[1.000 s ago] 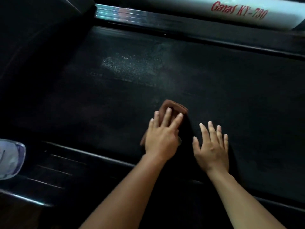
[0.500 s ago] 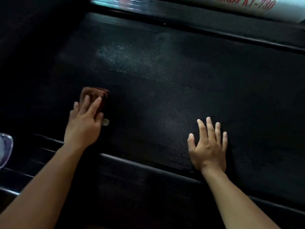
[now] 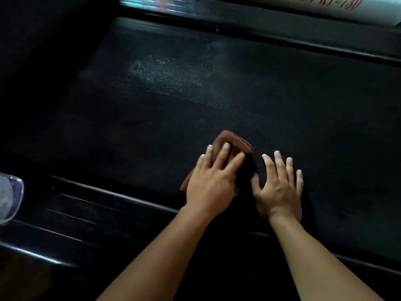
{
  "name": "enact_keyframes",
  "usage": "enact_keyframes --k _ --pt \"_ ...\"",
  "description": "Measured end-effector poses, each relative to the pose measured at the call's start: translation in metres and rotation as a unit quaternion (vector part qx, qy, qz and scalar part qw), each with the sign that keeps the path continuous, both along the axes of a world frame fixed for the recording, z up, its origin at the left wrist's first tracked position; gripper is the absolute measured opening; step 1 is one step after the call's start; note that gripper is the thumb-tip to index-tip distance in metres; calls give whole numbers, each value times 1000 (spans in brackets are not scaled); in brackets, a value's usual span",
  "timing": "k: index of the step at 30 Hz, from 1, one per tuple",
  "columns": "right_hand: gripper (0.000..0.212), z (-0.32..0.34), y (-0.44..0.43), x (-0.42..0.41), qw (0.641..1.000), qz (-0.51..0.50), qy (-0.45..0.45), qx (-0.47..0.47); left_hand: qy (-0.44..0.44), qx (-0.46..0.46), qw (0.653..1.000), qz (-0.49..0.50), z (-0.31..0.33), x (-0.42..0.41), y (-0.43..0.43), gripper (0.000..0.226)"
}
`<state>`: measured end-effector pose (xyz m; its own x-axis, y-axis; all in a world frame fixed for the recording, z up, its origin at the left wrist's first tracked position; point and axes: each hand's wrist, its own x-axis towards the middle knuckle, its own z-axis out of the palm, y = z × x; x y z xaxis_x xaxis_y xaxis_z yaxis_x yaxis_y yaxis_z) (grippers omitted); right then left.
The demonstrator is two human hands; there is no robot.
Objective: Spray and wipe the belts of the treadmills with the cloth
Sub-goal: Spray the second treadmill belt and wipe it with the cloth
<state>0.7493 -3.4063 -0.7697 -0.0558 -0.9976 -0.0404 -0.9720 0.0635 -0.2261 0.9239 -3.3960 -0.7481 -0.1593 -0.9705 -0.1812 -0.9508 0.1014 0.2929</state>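
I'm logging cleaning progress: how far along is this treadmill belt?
Spraying looks done: a droplet patch speckles the far part of the belt. In hand: the left hand presses the brown cloth on the near belt, the right hand flat beside it. Left: that droplet patch is not yet wiped.

two hands show: one left hand (image 3: 208, 187) and one right hand (image 3: 280, 192). there is one brown cloth (image 3: 235, 141), one treadmill belt (image 3: 303, 109) and one pale speckled patch (image 3: 156, 70). also one clear plastic object (image 3: 8, 198) and one white panel (image 3: 382, 11) with red lettering.
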Motion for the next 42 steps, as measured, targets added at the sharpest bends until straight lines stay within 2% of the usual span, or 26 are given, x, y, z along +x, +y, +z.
enact_keyframes --k 4,7,11,15,19,22,26,29,34,39,42 --pt "70 0 0 0 1000 0 -5 0 24 -12 1000 8 -2 16 8 56" --pt "67 0 1 0 1000 1 -1 -3 9 -37 994 104 -8 72 4 54" --pt "67 -1 1 -1 1000 1 -2 -6 -2 -20 968 251 -6 166 -25 57" --pt "66 -3 0 0 1000 2 -5 -10 16 -6 960 280 -3 204 -75 57" --pt "66 -3 1 0 1000 3 0 -15 8 -14 969 247 -2 172 -124 57" --pt "66 -3 0 0 1000 1 -3 -17 9 -25 986 167 0 103 -144 56" --pt "68 -3 -1 -1 1000 0 0 -10 25 -31 999 6 -1 -3 -119 56" --pt "70 -3 -2 -2 1000 3 3 -6 31 -41 998 -40 -1 -34 -80 54" --pt "69 -1 0 0 1000 -2 -7 -13 24 -59 997 36 -9 36 -59 55" --pt "67 -2 0 0 1000 -1 -5 -15 11 -37 978 204 -8 158 -65 56" --pt "66 -3 -1 0 1000 -2 -8 -17 11 -20 960 279 -2 188 -84 56"
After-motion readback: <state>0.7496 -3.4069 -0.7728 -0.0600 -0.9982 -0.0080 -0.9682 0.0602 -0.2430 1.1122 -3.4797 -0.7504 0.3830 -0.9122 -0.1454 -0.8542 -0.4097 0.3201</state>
